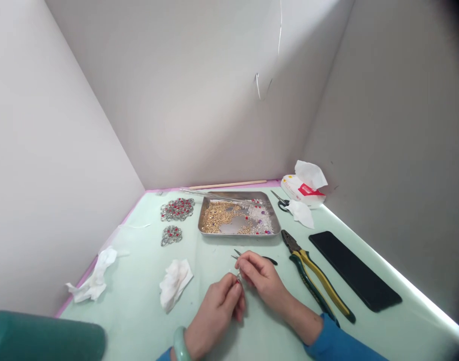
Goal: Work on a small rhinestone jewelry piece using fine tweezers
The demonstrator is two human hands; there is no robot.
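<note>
My left hand (225,297), with a pale green bangle at its wrist, is closed in a pinch. Between its thumb and finger sits a small beaded piece (238,282) with a red bead. The fingertips of my right hand (260,275) meet at the upper end of that piece, also pinched; the fingers hide most of it. Under my right hand lies a slim metal tool (237,253), its two points and a dark handle showing. Just beyond both hands stands a metal tray (237,234) of gold, transparent, red and purple beads.
Two piles of beaded pieces (177,209) lie left of the tray. Crumpled tissues (175,283) are on the left. Large pliers (315,276), a black phone-like slab (353,268), scissors (280,200) and a tissue pack (302,190) lie right. A green object (45,336) fills the lower-left corner.
</note>
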